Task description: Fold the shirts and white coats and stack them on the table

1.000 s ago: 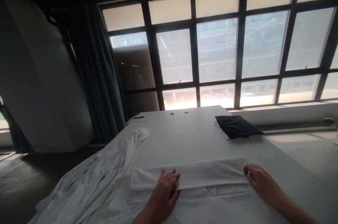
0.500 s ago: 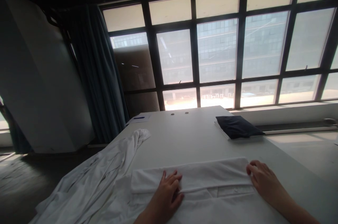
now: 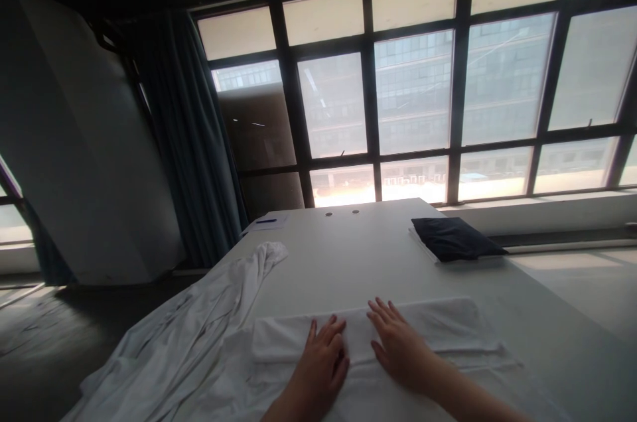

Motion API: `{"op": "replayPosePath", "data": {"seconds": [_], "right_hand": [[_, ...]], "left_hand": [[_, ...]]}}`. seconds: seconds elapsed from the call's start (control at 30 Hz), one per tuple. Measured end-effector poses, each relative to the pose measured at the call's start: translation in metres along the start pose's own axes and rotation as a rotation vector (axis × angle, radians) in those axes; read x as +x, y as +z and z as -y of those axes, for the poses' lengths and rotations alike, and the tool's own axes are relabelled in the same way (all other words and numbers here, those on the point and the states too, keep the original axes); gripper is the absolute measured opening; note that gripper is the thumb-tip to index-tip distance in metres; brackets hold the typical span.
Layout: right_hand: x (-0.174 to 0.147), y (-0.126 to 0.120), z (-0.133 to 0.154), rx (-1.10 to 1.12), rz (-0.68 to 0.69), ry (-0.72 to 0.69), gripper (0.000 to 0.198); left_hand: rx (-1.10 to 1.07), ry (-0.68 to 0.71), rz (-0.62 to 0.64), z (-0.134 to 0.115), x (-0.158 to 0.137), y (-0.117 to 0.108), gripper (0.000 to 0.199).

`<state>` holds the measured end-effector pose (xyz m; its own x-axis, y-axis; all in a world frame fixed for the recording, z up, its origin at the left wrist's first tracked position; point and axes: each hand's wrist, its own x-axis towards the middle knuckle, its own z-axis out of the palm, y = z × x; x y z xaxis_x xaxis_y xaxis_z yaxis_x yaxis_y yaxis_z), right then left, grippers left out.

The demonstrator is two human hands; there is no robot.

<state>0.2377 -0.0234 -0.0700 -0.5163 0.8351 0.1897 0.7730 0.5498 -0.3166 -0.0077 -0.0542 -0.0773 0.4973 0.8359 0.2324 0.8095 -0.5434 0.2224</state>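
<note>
A white garment, probably a shirt, lies on the table close to me with its far part folded over in a wide band. My left hand rests on the left half of this band, fingers slightly bent and spread, pressing on the cloth. Beside it, my right hand lies flat near the middle of the band, fingers stretched out. Neither hand grips the fabric. The near part of the garment is partly hidden by my hands and forearms.
A crumpled heap of white cloth covers the table's left side. Dark folded cloth lies at the right edge of the white table. Paper with a pen is at the far left corner. Windows and a blue curtain stand beyond.
My right hand has moved left from the right end of the folded band to its middle, and its fingers have straightened onto the cloth. My left hand has stayed nearly in place.
</note>
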Motion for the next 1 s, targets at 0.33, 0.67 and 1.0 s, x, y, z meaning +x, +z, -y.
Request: {"op": "replayPosePath", "data": {"seconds": [0.33, 0.67, 1.0], "right_hand": [[0.030, 0.034, 0.002, 0.070, 0.125, 0.059, 0.079], [-0.028, 0.017, -0.102, -0.136, 0.019, 0.310, 0.087], [-0.067, 0.005, -0.184, -0.253, -0.024, 0.585, 0.085]], "left_hand": [[-0.015, -0.130, 0.155, 0.012, 0.001, 0.004, 0.069], [-0.037, -0.165, 0.159, 0.009, 0.000, 0.002, 0.067], [0.018, -0.282, 0.175, 0.017, -0.005, -0.005, 0.059]]}}
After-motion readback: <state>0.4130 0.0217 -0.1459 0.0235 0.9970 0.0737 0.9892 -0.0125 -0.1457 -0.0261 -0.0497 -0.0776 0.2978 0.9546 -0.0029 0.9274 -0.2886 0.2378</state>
